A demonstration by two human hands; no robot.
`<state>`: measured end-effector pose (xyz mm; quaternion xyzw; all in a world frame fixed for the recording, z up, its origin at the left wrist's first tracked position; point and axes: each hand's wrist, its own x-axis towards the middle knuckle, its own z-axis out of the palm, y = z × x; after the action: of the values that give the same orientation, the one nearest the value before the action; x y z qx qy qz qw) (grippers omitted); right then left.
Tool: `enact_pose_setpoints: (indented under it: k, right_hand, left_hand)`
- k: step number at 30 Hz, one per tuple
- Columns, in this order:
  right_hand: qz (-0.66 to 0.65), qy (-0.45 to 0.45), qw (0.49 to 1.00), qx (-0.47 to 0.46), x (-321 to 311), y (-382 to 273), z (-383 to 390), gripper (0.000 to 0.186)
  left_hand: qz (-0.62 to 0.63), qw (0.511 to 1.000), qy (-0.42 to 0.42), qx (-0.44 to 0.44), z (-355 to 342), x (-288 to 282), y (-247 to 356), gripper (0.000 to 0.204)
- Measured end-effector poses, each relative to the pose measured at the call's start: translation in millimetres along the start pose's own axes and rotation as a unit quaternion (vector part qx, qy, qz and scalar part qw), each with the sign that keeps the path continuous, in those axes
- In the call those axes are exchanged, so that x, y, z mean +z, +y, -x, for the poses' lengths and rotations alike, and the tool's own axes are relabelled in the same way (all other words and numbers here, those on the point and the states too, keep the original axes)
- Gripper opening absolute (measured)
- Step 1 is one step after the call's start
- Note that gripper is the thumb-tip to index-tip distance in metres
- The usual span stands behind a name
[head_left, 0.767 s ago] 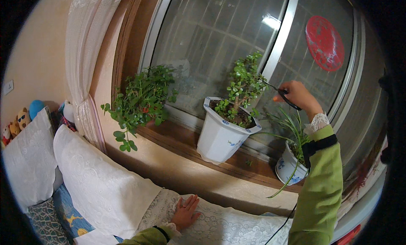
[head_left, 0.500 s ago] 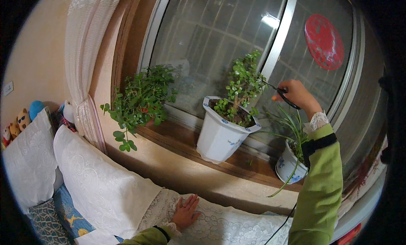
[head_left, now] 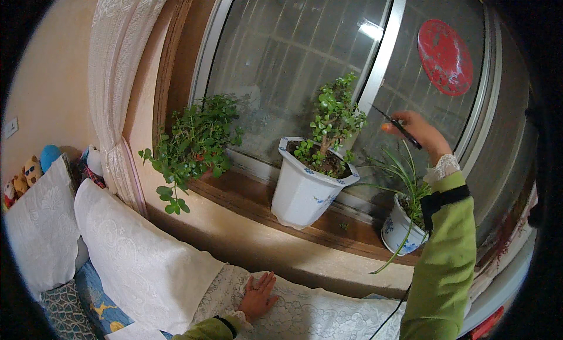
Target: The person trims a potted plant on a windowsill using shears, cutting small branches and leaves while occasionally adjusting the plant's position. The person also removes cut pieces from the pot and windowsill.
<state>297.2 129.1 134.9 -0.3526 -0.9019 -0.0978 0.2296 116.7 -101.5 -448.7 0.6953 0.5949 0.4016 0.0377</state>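
Black-handled scissors [head_left: 403, 131] are gripped in my right hand [head_left: 421, 132]. Their thin blades point up and left, with the tip just right of a small-leaved, bushy plant [head_left: 334, 117]. That plant grows from dark soil in a large white, many-sided pot [head_left: 305, 190] with blue flower marks. My left hand [head_left: 258, 297] rests flat, fingers apart, on the white lace cover [head_left: 328, 305] of the sofa back. Below my right hand, a long-leaved plant [head_left: 404, 179] stands in a smaller white-and-blue pot [head_left: 399, 228], partly hidden by my sleeve.
A leafy green plant [head_left: 193, 135] spills over the left end of the wooden sill [head_left: 234, 196]. A few clippings [head_left: 343, 225] lie on the sill. Behind is a sliding window with a red round decoration [head_left: 446, 57]. A curtain [head_left: 111, 94], pillows [head_left: 141, 252] and soft toys [head_left: 32, 167] are at left.
My right hand has drawn the scissors slightly right and down, away from the plant's leaves, and they have turned more edge-on. My left hand stays on the lace cover.
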Motion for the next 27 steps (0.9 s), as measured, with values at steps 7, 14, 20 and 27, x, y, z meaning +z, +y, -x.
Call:
enact_pose_setpoints:
  k: [7, 14, 20, 27]
  right_hand:
    - [-0.107, -0.019, 0.990, 0.093, -23.5, -43.3, 20.4, 0.051]
    - [-0.250, -0.010, 0.964, 0.088, -21.2, -89.0, 34.3, 0.055]
    - [-0.043, 0.084, 0.993, 0.076, -24.0, -71.1, 23.7, 0.054]
    - [0.182, 0.106, 0.977, -0.030, -9.1, -37.2, 10.0, 0.046]
  left_hand:
    - [-0.007, 1.000, 0.021, 0.007, 0.3, -0.4, 3.2, 0.066]
    - [0.003, 1.000, 0.028, 0.008, 1.2, 1.9, 0.7, 0.066]
    - [0.014, 1.000, 0.023, 0.002, 2.2, 5.8, -1.7, 0.068]
    - [0.024, 1.000, 0.002, -0.002, -0.1, -1.6, -2.4, 0.067]
